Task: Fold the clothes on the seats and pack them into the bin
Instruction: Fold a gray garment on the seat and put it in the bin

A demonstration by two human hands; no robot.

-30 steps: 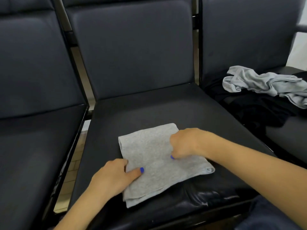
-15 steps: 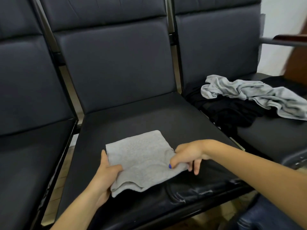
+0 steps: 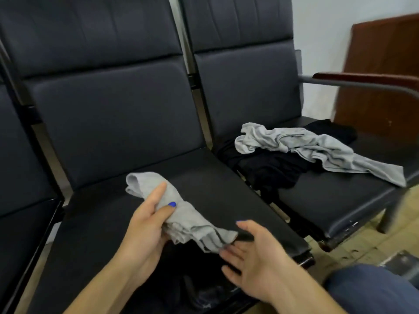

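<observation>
My left hand [image 3: 145, 225] grips the folded grey cloth [image 3: 181, 214] above the black padded seat [image 3: 204, 184]; my right hand [image 3: 254, 257] lies open beneath its end.

- One view only, from the person's head, looking forward and down along both forearms.
- It faces a row of dark padded seats, the middle seat [image 3: 204, 177] straight ahead and close.
- Wide angle: backrests fill the top, the right-end seat [image 3: 328, 200] with its armrest [image 3: 362, 79] sits off to the right, and a strip of floor [image 3: 362, 241] shows at lower right.
</observation>
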